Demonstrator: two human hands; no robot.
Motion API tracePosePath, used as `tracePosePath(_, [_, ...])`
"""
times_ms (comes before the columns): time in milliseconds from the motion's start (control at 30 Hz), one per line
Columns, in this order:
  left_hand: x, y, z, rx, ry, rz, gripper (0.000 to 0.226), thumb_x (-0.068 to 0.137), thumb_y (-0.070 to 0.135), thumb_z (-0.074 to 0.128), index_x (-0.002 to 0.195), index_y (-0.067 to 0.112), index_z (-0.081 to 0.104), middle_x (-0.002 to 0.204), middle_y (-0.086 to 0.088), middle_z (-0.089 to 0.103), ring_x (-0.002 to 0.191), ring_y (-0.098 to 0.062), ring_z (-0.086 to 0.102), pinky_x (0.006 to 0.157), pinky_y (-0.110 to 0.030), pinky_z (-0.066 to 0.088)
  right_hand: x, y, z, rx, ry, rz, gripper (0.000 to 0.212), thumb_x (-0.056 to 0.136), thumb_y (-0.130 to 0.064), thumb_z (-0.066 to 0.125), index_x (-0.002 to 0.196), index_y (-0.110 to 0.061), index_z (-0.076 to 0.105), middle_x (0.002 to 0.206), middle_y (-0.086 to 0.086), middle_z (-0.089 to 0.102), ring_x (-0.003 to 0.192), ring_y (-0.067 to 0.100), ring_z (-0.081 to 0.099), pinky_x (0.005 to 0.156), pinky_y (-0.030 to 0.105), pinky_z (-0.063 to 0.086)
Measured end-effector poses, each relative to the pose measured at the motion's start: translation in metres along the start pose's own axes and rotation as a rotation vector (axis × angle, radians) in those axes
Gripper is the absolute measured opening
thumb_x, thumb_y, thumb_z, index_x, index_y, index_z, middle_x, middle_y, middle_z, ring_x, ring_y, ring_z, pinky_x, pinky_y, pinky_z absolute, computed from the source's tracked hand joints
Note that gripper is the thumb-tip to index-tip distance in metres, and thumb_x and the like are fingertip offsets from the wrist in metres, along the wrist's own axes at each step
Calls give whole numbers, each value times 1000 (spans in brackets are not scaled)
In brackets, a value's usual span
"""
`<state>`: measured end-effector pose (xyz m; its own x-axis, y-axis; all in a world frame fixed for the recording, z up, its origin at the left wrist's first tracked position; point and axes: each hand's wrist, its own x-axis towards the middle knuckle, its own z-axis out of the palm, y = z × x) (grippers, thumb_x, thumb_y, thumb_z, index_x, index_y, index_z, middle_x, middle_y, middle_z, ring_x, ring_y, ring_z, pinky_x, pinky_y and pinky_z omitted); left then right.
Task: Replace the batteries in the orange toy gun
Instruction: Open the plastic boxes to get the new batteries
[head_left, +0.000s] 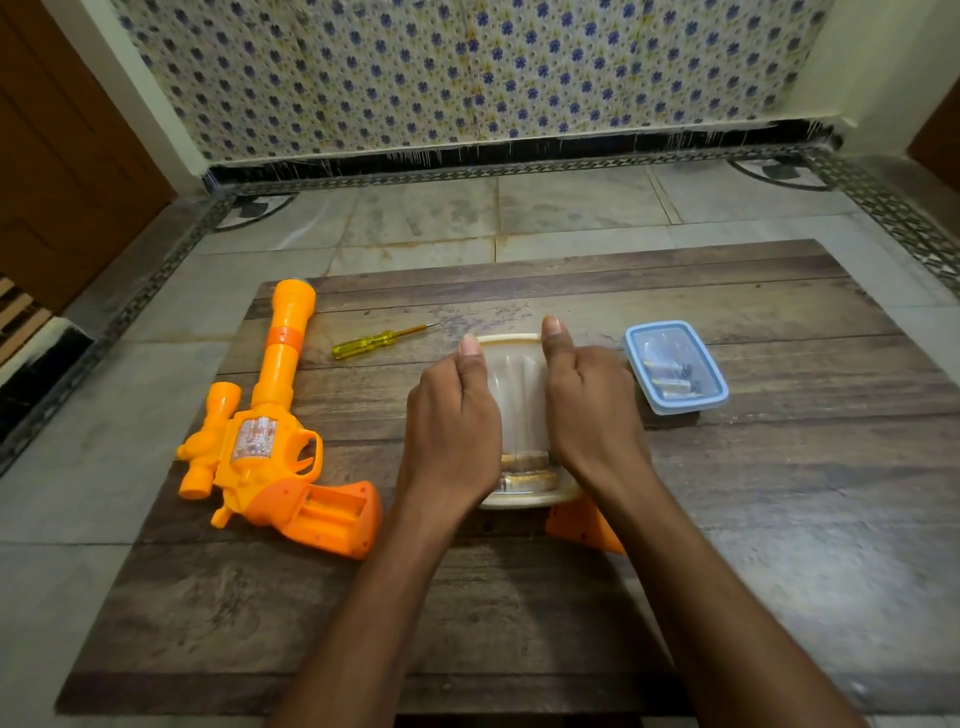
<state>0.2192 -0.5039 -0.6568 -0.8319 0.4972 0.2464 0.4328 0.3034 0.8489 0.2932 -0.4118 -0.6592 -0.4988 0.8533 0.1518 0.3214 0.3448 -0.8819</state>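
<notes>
Left hand (452, 431) and right hand (592, 410) clasp the clear tub (519, 395), thumbs (554, 332) at its far rim, batteries (524, 462) inside. The gun (270, 436), bay open, lies left of the tub. Holding the tub level should prevent spills.

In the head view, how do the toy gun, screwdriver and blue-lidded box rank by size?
Largest: orange toy gun.
Then blue-lidded box.
Smallest: yellow screwdriver, similar in length to the box but far thinner.

Wooden board (519, 597) on grey tiled floor (571, 208), blue-flowered wall (467, 67) behind
</notes>
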Motion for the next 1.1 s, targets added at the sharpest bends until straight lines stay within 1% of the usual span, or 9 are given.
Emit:
tracePosePath(67, [1,-1,-2,12,12,-15,57,111,42,32,64,15,50,57,5,50,61,8,54,53,-19,36,-1,-1,2,21,-5,20,71,107,-57,34,48,-20,50,48,-5,56,51,6,55,54,29,34])
tracePosePath(233, [5,-7,-4,-57,-20,-157,62,109,53,28,78,13,63,74,-2,69,72,-14,66,64,-36,50,-7,-1,-1,104,-131,35,53,98,-66,46,69,-29,72,61,-13,70,58,-1,65,50,17,44])
tracePosePath(333, [10,-10,-4,-100,-15,-319,62,107,59,25,99,10,64,99,-12,70,92,-29,66,83,-44,53,-23,4,2,35,-171,-3,51,92,-71,45,101,-27,68,86,-9,73,80,2,68,64,25,51])
tracePosePath(400, [11,-9,-1,-115,-17,-328,66,106,60,24,100,9,64,99,-15,71,91,-32,67,82,-46,54,-32,4,3,-25,-137,-25,48,97,-67,38,105,-26,61,94,-6,70,90,13,66,70,34,52])
tracePosePath(533, [7,-2,4,-177,50,-230,61,107,55,27,72,17,59,71,-2,69,69,-22,67,60,-34,49,-28,-1,4,-89,-18,-64,45,105,-57,32,94,-22,58,81,-3,65,75,17,62,60,35,45])
tracePosePath(700, [2,-15,4,-213,-204,-248,37,101,56,42,114,27,61,100,4,73,90,-17,72,83,-49,60,-15,5,5,-51,93,19,36,107,-49,40,98,-18,56,75,-7,57,64,9,53,50,23,33])
tracePosePath(833, [-4,-22,3,-158,-321,-206,34,99,32,63,132,31,55,110,9,69,83,-10,73,64,-39,64,-2,11,0,-104,76,64,21,105,-32,46,120,-17,49,96,-1,58,87,22,57,73,34,46])
tracePosePath(967, [-4,-23,8,-157,-280,-247,37,95,26,70,132,22,62,109,7,72,73,-7,76,63,-33,64,-3,7,-3,-220,46,59,35,103,-27,45,134,-11,50,122,15,62,111,34,60,93,47,52])
tracePosePath(1100, [-11,-20,15,-122,-242,-223,24,92,31,73,111,17,76,85,6,79,66,-7,76,69,-42,66,-6,4,-7,-433,42,14,32,104,-34,42,124,-12,55,114,12,67,104,34,65,83,46,55])
